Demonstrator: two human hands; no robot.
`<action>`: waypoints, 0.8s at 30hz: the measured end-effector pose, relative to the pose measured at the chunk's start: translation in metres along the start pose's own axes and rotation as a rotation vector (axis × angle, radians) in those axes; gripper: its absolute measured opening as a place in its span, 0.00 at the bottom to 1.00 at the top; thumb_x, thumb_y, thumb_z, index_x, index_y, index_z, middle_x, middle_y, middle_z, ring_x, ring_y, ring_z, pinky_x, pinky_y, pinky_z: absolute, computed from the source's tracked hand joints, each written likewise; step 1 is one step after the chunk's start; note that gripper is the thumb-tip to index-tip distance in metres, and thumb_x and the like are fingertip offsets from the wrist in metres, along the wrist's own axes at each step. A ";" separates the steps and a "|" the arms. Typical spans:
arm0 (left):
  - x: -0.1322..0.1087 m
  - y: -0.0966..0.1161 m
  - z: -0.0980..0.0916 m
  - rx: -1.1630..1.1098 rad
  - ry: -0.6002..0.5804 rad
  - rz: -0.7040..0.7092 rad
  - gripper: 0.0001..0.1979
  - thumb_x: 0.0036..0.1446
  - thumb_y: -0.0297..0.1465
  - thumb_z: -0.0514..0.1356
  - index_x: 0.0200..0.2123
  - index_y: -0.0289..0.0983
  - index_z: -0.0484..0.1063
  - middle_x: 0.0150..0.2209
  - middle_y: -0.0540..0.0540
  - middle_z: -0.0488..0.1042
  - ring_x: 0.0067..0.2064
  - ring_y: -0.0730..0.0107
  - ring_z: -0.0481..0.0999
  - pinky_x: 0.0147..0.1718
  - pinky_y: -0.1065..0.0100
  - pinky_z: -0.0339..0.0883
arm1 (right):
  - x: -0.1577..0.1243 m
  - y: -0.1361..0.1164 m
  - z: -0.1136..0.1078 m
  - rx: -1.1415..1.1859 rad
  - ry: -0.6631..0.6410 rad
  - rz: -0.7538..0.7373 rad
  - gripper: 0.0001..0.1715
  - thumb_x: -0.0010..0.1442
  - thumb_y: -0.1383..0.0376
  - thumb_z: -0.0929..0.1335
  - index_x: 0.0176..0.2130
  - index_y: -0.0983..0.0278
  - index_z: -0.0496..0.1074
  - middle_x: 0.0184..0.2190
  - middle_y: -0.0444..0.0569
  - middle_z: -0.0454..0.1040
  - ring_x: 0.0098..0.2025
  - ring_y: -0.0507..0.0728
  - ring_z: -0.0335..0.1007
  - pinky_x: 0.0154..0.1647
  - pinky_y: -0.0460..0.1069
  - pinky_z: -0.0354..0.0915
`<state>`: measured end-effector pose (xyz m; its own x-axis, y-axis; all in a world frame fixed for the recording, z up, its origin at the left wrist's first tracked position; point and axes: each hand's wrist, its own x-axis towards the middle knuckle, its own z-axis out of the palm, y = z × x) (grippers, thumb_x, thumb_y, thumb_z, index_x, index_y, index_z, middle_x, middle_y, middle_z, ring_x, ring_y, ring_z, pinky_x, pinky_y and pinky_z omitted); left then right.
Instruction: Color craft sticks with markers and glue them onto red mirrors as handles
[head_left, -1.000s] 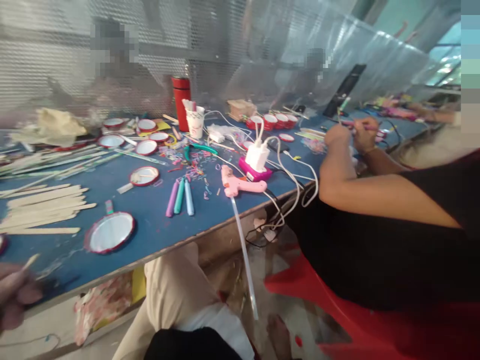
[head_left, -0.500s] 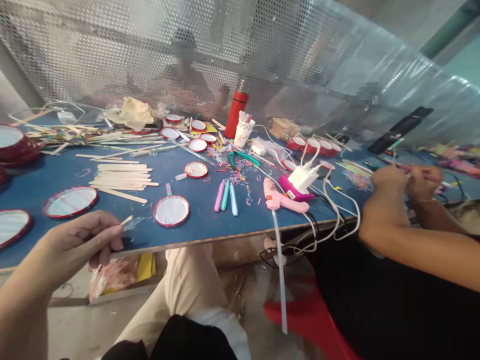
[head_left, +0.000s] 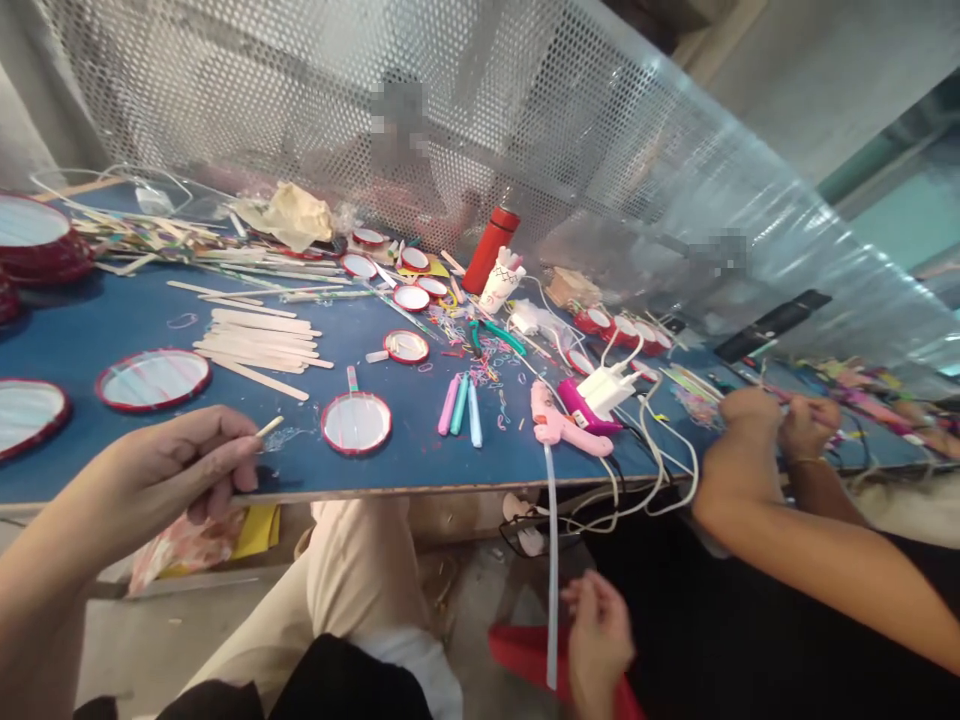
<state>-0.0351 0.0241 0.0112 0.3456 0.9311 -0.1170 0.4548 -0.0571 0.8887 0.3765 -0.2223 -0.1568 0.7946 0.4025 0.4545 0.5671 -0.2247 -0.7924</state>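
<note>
My left hand (head_left: 191, 460) is closed at the table's front edge, pinching a wooden craft stick (head_left: 271, 427) between thumb and fingers. Only the pale end of this stick sticks out. Just right of it lies a round mirror (head_left: 356, 422) with a red rim and a small coloured tab. My right hand (head_left: 600, 635) is low, below the table edge, with loosely curled fingers and nothing visible in them. It is beside the long clear glue stick (head_left: 553, 570) that hangs from the pink glue gun (head_left: 566, 425).
Flat wooden sticks (head_left: 262, 340) lie in a pile behind my left hand. Pink, teal and blue pens (head_left: 460, 405) sit mid-table. A purple power adapter (head_left: 592, 405) trails white cables. A red bottle (head_left: 491, 250) stands behind. At right, a co-worker's arms (head_left: 757, 470) reach over the table.
My right hand has come into view from below, near the hanging glue stick. My left hand still pinches the craft stick. The whole view has tilted and shifted slightly.
</note>
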 end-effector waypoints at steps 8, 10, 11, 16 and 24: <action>-0.002 -0.008 0.003 0.064 -0.038 0.041 0.19 0.51 0.51 0.56 0.28 0.41 0.70 0.17 0.54 0.69 0.16 0.76 0.68 0.14 0.75 0.59 | 0.138 -0.102 0.014 -0.598 -0.330 -0.836 0.29 0.62 0.62 0.65 0.61 0.68 0.68 0.57 0.64 0.74 0.63 0.70 0.66 0.60 0.65 0.61; -0.002 -0.010 0.003 0.063 -0.040 0.072 0.18 0.54 0.50 0.57 0.30 0.41 0.70 0.19 0.54 0.70 0.18 0.76 0.68 0.15 0.76 0.60 | 0.155 -0.122 0.029 -0.788 -0.452 -0.911 0.31 0.59 0.66 0.65 0.61 0.70 0.66 0.58 0.64 0.75 0.65 0.70 0.62 0.59 0.64 0.60; -0.002 -0.012 0.003 0.056 -0.047 0.084 0.17 0.55 0.49 0.57 0.31 0.40 0.70 0.21 0.54 0.71 0.19 0.76 0.68 0.16 0.76 0.61 | 0.161 -0.128 0.036 -0.837 -0.498 -0.914 0.31 0.58 0.68 0.65 0.60 0.69 0.68 0.57 0.63 0.76 0.65 0.70 0.62 0.59 0.63 0.60; -0.003 -0.015 0.002 0.051 -0.077 0.111 0.17 0.61 0.47 0.56 0.34 0.39 0.70 0.24 0.54 0.74 0.21 0.75 0.70 0.20 0.75 0.63 | 0.176 -0.140 0.060 -0.889 -0.648 -0.842 0.12 0.52 0.71 0.67 0.38 0.64 0.76 0.42 0.57 0.81 0.54 0.67 0.71 0.52 0.57 0.60; -0.006 -0.009 0.003 -0.002 -0.094 0.126 0.13 0.64 0.41 0.56 0.33 0.39 0.69 0.24 0.56 0.74 0.20 0.77 0.69 0.22 0.76 0.60 | 0.169 -0.154 0.054 -0.678 -0.572 -0.629 0.12 0.51 0.61 0.67 0.37 0.62 0.73 0.36 0.55 0.78 0.43 0.64 0.73 0.46 0.56 0.64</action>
<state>-0.0388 0.0184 0.0021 0.4754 0.8786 -0.0457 0.4015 -0.1705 0.8998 0.4120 -0.0716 0.0200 0.2010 0.9310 0.3047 0.9784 -0.2063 -0.0151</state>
